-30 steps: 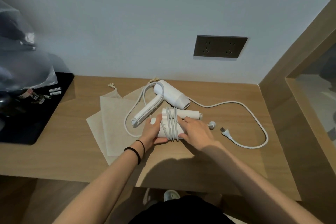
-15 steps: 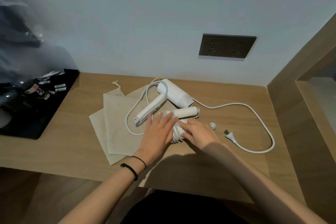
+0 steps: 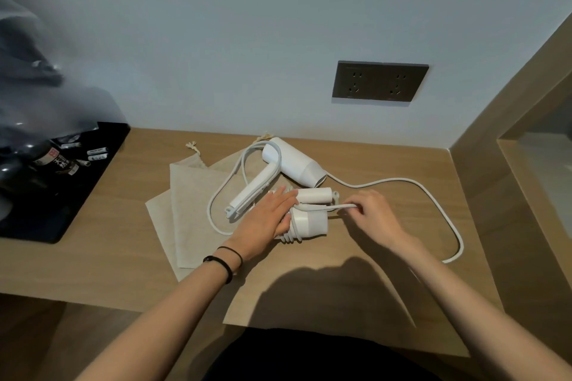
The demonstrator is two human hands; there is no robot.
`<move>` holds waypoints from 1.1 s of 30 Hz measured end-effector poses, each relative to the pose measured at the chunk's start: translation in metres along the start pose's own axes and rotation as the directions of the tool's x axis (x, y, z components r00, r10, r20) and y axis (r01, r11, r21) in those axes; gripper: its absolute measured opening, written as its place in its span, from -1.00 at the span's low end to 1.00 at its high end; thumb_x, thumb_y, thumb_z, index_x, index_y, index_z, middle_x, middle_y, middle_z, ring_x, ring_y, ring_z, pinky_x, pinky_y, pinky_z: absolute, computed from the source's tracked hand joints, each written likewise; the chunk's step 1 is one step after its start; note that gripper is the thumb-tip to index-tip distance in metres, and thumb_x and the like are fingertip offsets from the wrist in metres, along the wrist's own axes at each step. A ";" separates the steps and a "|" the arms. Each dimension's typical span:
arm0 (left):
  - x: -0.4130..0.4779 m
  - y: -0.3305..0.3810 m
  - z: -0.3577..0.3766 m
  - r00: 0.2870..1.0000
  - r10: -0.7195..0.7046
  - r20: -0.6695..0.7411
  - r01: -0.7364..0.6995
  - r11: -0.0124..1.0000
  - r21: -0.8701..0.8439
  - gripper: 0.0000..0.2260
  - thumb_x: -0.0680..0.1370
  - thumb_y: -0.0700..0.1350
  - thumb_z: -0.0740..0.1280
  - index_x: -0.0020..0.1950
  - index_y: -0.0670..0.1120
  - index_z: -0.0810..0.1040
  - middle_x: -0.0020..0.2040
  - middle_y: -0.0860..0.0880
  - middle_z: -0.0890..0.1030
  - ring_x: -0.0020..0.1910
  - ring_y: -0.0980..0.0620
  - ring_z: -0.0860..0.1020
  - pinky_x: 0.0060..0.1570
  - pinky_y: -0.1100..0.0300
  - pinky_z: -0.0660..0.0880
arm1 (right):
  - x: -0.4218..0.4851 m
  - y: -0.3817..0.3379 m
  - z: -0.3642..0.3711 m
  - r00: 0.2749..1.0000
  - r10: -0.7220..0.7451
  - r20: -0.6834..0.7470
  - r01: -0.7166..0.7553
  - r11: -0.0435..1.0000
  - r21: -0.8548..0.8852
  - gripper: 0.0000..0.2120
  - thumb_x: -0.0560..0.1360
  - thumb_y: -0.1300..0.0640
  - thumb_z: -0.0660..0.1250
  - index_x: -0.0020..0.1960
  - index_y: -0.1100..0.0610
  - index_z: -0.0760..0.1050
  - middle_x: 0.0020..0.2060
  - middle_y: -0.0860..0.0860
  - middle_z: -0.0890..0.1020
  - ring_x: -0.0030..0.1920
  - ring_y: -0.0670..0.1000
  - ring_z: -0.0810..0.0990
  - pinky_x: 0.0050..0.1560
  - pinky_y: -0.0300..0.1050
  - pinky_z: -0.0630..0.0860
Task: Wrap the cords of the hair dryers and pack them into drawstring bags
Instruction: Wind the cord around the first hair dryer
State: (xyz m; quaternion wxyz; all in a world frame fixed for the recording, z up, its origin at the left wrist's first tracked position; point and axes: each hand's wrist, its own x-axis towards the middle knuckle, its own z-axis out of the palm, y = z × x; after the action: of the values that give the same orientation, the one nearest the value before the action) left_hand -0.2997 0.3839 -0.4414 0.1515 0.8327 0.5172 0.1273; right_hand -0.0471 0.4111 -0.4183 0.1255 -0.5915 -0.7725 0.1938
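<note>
Two white hair dryers lie on the wooden desk (image 3: 108, 257). The near dryer (image 3: 311, 219) is folded, with cord coiled around its body. My left hand (image 3: 266, 216) presses flat on its left part with straight fingers. My right hand (image 3: 371, 210) pinches the free end of that dryer's cord (image 3: 328, 206) just to its right. The far dryer (image 3: 294, 164) lies unfolded behind, its long cord (image 3: 433, 195) looping loose across the right of the desk. Beige drawstring bags (image 3: 192, 195) lie flat under and left of the dryers.
A black tray (image 3: 62, 195) with small packets and a bottle sits at the left, below crumpled plastic. A dark socket plate (image 3: 380, 82) is on the wall. A wooden side panel (image 3: 495, 164) bounds the desk on the right.
My right hand moved right off the near dryer and now pinches its cord end. My left hand slid onto the dryer's body. The plug that lay on the desk is no longer visible.
</note>
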 end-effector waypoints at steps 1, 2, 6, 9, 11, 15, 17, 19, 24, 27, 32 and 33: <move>0.000 -0.001 0.001 1.000 0.020 -0.014 -0.019 1.000 0.002 -0.56 0.62 0.00 0.00 0.40 -0.16 0.40 0.45 -0.07 0.37 0.49 -0.02 0.21 0.50 0.10 0.02 | 0.000 0.009 0.001 1.000 0.023 -0.002 -0.023 0.999 0.026 -0.84 0.54 0.07 0.27 0.00 0.03 0.63 -0.12 -0.01 0.59 0.02 0.08 0.50 -0.01 0.01 0.43; -0.001 -0.002 0.003 0.999 0.028 -0.030 -0.028 1.000 -0.006 -0.59 0.62 -0.03 0.03 0.39 -0.17 0.41 0.44 -0.07 0.38 0.49 0.00 0.21 0.51 0.10 0.02 | -0.002 0.015 0.001 0.999 0.043 0.007 -0.044 0.998 0.048 -0.81 0.57 0.05 0.24 0.02 0.02 0.62 -0.12 -0.03 0.55 0.01 0.06 0.46 0.01 0.01 0.42; -0.003 0.006 0.000 0.998 0.005 -0.059 -0.012 0.993 -0.120 -0.70 0.61 -0.07 0.12 0.31 -0.11 0.42 0.40 -0.07 0.41 0.49 0.03 0.20 0.48 0.22 0.02 | -0.011 0.020 0.004 0.984 0.114 0.135 -0.138 0.973 0.183 -0.78 0.60 -0.06 0.12 -0.09 -0.03 0.48 -0.16 -0.07 0.45 -0.10 -0.01 0.44 -0.10 -0.08 0.39; -0.001 0.016 0.002 0.997 -0.078 0.022 0.081 0.961 -0.263 -0.79 0.55 -0.20 0.20 0.17 -0.04 0.45 0.44 -0.07 0.38 0.51 -0.02 0.18 0.43 0.11 0.24 | -0.011 0.011 0.008 0.970 0.176 0.170 -0.226 0.912 0.341 -0.83 0.60 0.00 0.15 -0.15 -0.06 0.42 -0.08 -0.03 0.46 -0.03 0.00 0.46 0.00 -0.05 0.43; -0.002 0.030 0.003 0.991 -0.134 0.002 0.123 0.903 -0.412 -0.78 0.47 -0.25 0.19 0.02 0.00 0.51 0.37 -0.07 0.46 0.50 0.00 0.21 0.48 0.09 0.16 | -0.009 0.003 0.011 0.964 0.195 0.183 -0.246 0.914 0.322 -0.86 0.61 0.02 0.13 -0.11 -0.04 0.37 -0.01 -0.01 0.44 0.06 0.03 0.42 0.06 -0.06 0.38; 0.001 0.066 -0.001 0.979 -0.201 -0.026 0.168 0.876 -0.452 -0.69 0.45 -0.08 0.10 0.04 -0.03 0.58 0.16 0.09 0.57 0.33 0.25 0.33 0.51 0.20 -0.12 | -0.003 -0.015 0.014 0.969 0.149 0.198 -0.187 0.964 0.187 -0.85 0.59 0.18 0.08 0.16 0.11 0.28 0.14 0.05 0.34 0.19 0.03 0.33 0.14 -0.09 0.33; 0.004 0.073 0.000 0.982 -0.182 -0.055 0.142 0.895 -0.422 -0.68 0.52 0.06 0.04 0.01 0.02 0.55 -0.02 0.12 0.59 0.09 0.24 0.47 0.51 0.13 -0.10 | -0.003 -0.022 0.014 0.968 0.130 0.213 -0.159 0.979 0.129 -0.69 0.56 0.26 0.10 0.29 0.17 0.21 0.22 0.09 0.28 0.25 0.05 0.28 0.23 -0.10 0.29; 0.004 0.068 0.002 0.989 -0.146 -0.036 0.124 0.926 -0.356 -0.64 0.58 0.12 0.04 -0.01 -0.02 0.57 -0.04 0.04 0.62 0.09 0.16 0.50 0.51 0.16 -0.15 | -0.005 -0.024 0.014 0.960 0.131 0.248 -0.169 0.976 0.137 -0.58 0.53 0.32 0.13 0.36 0.19 0.17 0.26 0.10 0.25 0.30 0.05 0.25 0.28 -0.11 0.25; -0.006 0.048 0.004 0.997 -0.078 -0.009 0.070 0.936 -0.345 -0.69 0.58 -0.08 0.12 0.01 -0.15 0.65 0.14 -0.09 0.64 0.38 0.09 0.39 0.40 0.45 -0.26 | -0.018 -0.014 0.023 0.937 0.153 0.315 -0.252 0.919 0.304 -0.50 0.47 0.29 0.23 0.36 0.06 0.20 0.20 -0.02 0.32 0.20 -0.08 0.24 0.14 -0.21 0.24; -0.005 0.044 0.004 0.998 -0.065 0.003 0.060 0.915 -0.399 -0.75 0.59 -0.18 0.17 0.08 -0.09 0.64 0.21 -0.06 0.61 0.41 0.16 0.31 0.42 0.43 -0.24 | -0.023 -0.006 0.024 0.919 0.197 0.340 -0.349 0.808 0.475 -0.57 0.45 0.27 0.28 0.25 -0.02 0.32 0.12 0.01 0.46 0.10 -0.03 0.40 0.00 -0.17 0.42; -0.002 0.044 0.000 0.992 -0.115 0.053 0.127 0.907 -0.401 -0.67 0.65 -0.07 0.06 0.24 -0.04 0.57 0.42 -0.07 0.41 0.52 0.07 0.09 0.41 0.36 -0.16 | -0.032 -0.003 0.025 0.900 0.171 0.401 -0.399 0.693 0.600 -0.67 0.45 0.24 0.42 0.14 0.02 0.44 -0.03 -0.02 0.57 -0.05 -0.06 0.53 -0.12 -0.29 0.46; 0.000 0.044 -0.001 0.995 -0.090 0.045 0.101 0.913 -0.396 -0.66 0.65 -0.08 0.05 0.22 -0.08 0.58 0.39 -0.11 0.45 0.50 0.08 0.14 0.40 0.42 -0.20 | -0.034 -0.003 0.027 0.899 0.166 0.405 -0.394 0.709 0.585 -0.68 0.45 0.19 0.43 0.16 0.05 0.45 -0.04 -0.04 0.58 -0.07 -0.10 0.53 -0.16 -0.34 0.44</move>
State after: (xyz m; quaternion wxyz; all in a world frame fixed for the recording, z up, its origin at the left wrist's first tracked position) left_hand -0.2638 0.3653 -0.4239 0.3302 0.7599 0.5185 0.2113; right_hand -0.0522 0.3740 -0.4397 0.1647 -0.5815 -0.5648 0.5619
